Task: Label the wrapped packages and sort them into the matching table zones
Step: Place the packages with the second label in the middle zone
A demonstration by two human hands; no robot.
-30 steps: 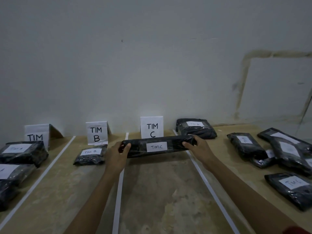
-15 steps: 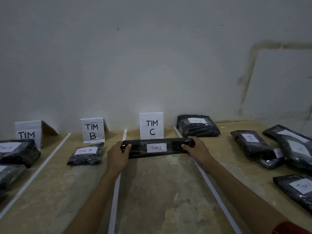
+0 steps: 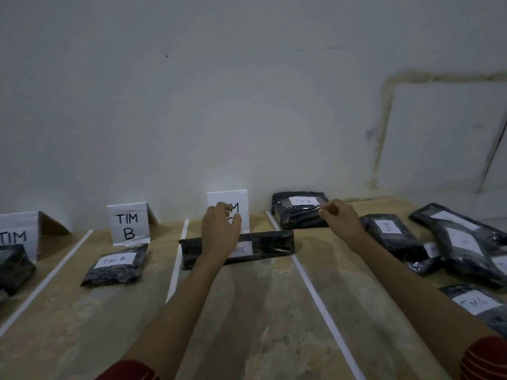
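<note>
The long black package (image 3: 270, 245) lies flat on the table (image 3: 247, 319), in the zone marked by the TIM C sign (image 3: 242, 200). It lies across this zone, just in front of the sign. Its left end reaches the left tape line (image 3: 175, 267) and its right end reaches the right tape line (image 3: 315, 294). Its white label (image 3: 244, 249) is partly hidden behind the left hand (image 3: 219, 234), so only the letters "MC" show.

The left hand is in front of the package and of the sign. Its fingers are loosely bent and a little spread, and it holds nothing. I cannot tell if it touches the package. The right hand (image 3: 340, 219) is to the right of the zone, in front of the far package (image 3: 296, 218), which lies near the wall and has a label TIM B. Its fingers are loosely curled, with the thumb close to the forefinger, and nothing is between them.

In the next zone to the left stands the TIM B sign (image 3: 129, 224), and the small package (image 3: 115, 266) in front of it has the same words on its label. At the far left is another sign (image 3: 17, 237) reading TIM, cut by the edge, with a dark package (image 3: 13, 267) beside it. On the right side of the table several black packages (image 3: 392, 237) lie close together, some of them overlapping. The nearest package (image 3: 477, 305) has a label that reads TMC.
</note>
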